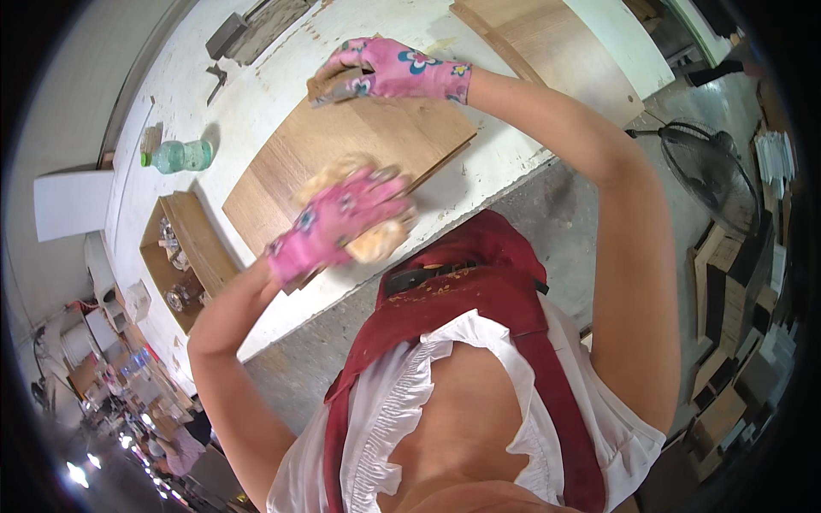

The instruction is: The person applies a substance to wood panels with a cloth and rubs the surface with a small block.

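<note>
A light brown wooden board (368, 141) lies flat on a white workbench (282, 85). My left hand (338, 222), in a pink flowered glove, presses a tan pad (376, 242) against the board's near edge; it looks blurred from motion. My right hand (385, 70), in a matching glove, curls over the board's far corner and holds it down. Both forearms are bare. A dark red apron dusted with wood shavings hangs below the bench edge.
A clear bottle with a green cap (180, 156) lies on the bench at the left. An open wooden box (201, 244) with jars stands near it. A second wooden panel (556, 43) lies at the far right. A floor fan (710, 171) and stacked wood offcuts (735, 325) stand at the right.
</note>
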`<state>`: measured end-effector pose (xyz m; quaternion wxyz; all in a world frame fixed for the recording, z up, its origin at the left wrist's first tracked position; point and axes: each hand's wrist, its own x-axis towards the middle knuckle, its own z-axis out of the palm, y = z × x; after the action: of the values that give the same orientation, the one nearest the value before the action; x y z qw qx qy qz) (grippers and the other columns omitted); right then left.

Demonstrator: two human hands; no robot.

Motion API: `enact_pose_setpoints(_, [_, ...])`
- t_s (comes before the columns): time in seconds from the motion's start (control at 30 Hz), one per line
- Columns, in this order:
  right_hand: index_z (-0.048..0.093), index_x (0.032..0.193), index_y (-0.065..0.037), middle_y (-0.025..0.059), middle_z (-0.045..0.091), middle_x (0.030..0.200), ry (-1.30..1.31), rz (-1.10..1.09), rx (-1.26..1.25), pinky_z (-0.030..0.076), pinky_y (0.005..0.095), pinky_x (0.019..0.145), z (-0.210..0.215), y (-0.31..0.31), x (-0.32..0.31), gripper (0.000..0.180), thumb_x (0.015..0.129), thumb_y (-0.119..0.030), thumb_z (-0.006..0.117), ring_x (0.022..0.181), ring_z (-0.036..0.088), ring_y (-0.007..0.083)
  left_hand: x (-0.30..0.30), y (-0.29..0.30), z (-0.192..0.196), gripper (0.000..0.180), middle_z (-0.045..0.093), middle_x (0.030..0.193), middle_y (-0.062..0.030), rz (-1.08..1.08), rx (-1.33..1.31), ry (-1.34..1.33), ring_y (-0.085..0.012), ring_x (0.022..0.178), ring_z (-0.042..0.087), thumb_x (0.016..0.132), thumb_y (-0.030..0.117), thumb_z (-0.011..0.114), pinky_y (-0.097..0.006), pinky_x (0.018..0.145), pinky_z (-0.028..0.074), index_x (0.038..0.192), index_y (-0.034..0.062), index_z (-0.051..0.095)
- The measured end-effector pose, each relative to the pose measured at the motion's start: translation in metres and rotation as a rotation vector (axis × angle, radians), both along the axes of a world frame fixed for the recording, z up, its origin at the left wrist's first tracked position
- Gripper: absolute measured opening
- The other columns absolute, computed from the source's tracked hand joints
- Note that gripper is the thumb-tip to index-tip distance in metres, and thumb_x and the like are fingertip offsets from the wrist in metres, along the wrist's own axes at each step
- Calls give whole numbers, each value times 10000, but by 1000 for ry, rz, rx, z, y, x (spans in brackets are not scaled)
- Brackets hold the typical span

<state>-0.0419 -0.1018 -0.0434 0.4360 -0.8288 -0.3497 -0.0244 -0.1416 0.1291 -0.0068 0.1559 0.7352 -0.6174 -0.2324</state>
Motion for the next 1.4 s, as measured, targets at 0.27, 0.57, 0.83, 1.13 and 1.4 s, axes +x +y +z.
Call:
enact_pose_setpoints(0.27, [591,1194,-132,141,599,1122,-30,39,-23,444,369,936,2,13,11,381,823,-215,619,1065,566,290,29,-145,-47,490,546,1278,-89,27,-504,-50,-264,1155,538,775,16,552,-355,998,434,1261,70,520])
enact_pose_setpoints(0.57, [594,1209,-101,84,579,1180,73,-68,-43,415,287,962,8,14,0,330,886,-164,596,1106,554,206,-69,56,-55,551,423,1432,-69,448,-380,121,-233,1313,412,800,133,632,-391,1133,276,1329,113,479])
enact_pose_setpoints(0.83, [575,1228,-99,70,591,1191,79,-111,-135,432,286,955,17,37,7,336,928,-251,567,1084,573,181,-109,144,-48,672,480,1379,-108,1261,-548,-5,-259,1266,464,713,143,774,-386,1118,290,1322,97,494])
enact_pose_setpoints(1.13, [500,1256,11,88,603,984,589,43,303,501,277,812,12,153,6,481,874,-227,669,908,594,151,-77,157,-51,629,457,1398,-97,1092,-483,-251,-239,1349,363,720,246,781,-436,1144,225,1273,86,528])
enact_pose_setpoints(1.4, [485,1275,0,32,575,949,611,101,529,475,219,793,-10,158,19,468,873,-160,665,855,564,88,24,199,-85,582,547,1234,-89,1292,-857,395,-184,1128,527,848,-25,573,-264,986,421,1393,24,376])
